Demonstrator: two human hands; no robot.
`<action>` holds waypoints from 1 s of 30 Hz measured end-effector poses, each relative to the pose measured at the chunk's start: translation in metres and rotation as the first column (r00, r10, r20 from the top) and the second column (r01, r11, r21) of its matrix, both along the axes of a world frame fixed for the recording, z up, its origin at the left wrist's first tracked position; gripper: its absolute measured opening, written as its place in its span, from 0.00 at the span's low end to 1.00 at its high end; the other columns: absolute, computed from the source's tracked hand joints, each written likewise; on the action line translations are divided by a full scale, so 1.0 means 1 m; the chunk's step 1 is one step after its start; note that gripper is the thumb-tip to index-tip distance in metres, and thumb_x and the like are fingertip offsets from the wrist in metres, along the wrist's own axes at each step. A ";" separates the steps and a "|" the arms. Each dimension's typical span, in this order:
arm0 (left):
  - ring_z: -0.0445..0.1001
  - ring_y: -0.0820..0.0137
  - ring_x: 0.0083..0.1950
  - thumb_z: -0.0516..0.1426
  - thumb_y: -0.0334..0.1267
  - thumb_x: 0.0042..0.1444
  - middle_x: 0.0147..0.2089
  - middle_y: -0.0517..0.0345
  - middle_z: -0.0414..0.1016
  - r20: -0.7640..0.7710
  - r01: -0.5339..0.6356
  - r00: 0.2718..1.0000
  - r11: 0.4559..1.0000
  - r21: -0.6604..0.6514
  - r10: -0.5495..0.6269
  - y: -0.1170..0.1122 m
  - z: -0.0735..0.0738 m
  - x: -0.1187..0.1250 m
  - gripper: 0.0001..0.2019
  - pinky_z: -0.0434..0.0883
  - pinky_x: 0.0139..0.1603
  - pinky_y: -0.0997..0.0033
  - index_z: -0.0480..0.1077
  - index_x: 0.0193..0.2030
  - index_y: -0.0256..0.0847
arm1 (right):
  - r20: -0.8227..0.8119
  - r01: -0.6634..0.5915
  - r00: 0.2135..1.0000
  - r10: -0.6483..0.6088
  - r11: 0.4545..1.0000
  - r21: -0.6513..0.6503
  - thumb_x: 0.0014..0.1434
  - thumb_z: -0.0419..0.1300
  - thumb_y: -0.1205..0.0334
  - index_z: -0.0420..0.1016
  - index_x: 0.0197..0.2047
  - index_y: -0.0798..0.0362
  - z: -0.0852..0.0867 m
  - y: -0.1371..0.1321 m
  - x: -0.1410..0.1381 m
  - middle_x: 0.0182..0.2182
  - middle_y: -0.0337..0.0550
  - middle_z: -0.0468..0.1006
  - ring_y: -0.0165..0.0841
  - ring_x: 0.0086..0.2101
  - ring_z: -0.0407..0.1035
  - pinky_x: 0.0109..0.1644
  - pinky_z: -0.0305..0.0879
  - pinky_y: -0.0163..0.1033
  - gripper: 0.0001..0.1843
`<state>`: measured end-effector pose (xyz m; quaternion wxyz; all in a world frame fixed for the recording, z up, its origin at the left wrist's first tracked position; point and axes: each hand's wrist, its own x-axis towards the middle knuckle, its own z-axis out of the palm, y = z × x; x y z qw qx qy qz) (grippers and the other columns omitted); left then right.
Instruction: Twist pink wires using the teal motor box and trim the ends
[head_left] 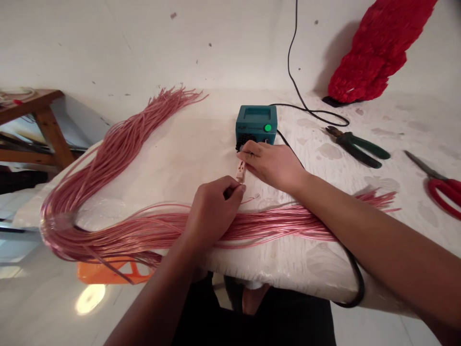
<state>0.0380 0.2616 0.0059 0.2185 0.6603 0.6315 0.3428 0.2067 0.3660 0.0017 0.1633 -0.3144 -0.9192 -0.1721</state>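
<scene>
A small beige piece with red marks (241,170) points down from the front of a teal box-shaped device (256,126) with a green button. My right hand (272,163) has its fingers closed around the upper end of this piece, right by the device's dark, coiled-looking front. At the lower end, my left hand (218,204) pinches what looks like the end of a thin pink wire; a fine strand shows beside the fingertips. Beneath both arms lies a large bundle of pink wires (144,228), bent in a U at the left and wrapped with clear film.
To the right lie dark green-handled cutting pliers (360,146) and red-handled scissors (444,190). A black cord (293,79) runs up the wall. A fluffy red object (374,62) leans there. An orange plastic stool (108,271) sits below the table edge; a wooden stand (54,129) is at left.
</scene>
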 end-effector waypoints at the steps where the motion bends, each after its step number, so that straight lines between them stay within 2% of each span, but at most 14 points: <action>1: 0.66 0.75 0.27 0.58 0.38 0.60 0.23 0.66 0.70 0.002 -0.005 1.000 1.000 0.001 0.005 0.000 0.000 0.000 0.09 0.60 0.31 0.72 0.75 0.31 0.39 | 0.002 0.005 1.000 -0.005 1.000 -0.008 0.72 0.48 0.65 0.74 0.56 0.52 0.000 0.000 0.000 0.51 0.44 0.77 0.35 0.40 0.70 0.28 0.46 0.42 0.16; 20: 0.63 0.76 0.26 0.59 0.39 0.59 0.22 0.67 0.66 0.071 -0.064 0.995 0.998 -0.008 0.064 0.007 -0.002 0.001 0.10 0.58 0.29 0.71 0.74 0.28 0.40 | -0.011 0.028 1.000 -0.028 1.000 -0.001 0.70 0.50 0.64 0.73 0.58 0.51 0.001 -0.001 -0.001 0.51 0.44 0.77 0.35 0.39 0.72 0.25 0.42 0.43 0.17; 30: 0.64 0.76 0.26 0.58 0.39 0.60 0.22 0.67 0.67 0.025 -0.064 0.998 0.998 0.018 0.063 0.006 -0.006 0.002 0.10 0.59 0.29 0.72 0.75 0.29 0.40 | 0.001 0.041 0.999 -0.041 0.999 -0.026 0.68 0.51 0.65 0.72 0.60 0.51 0.005 -0.005 -0.002 0.52 0.47 0.76 0.36 0.38 0.73 0.25 0.40 0.42 0.19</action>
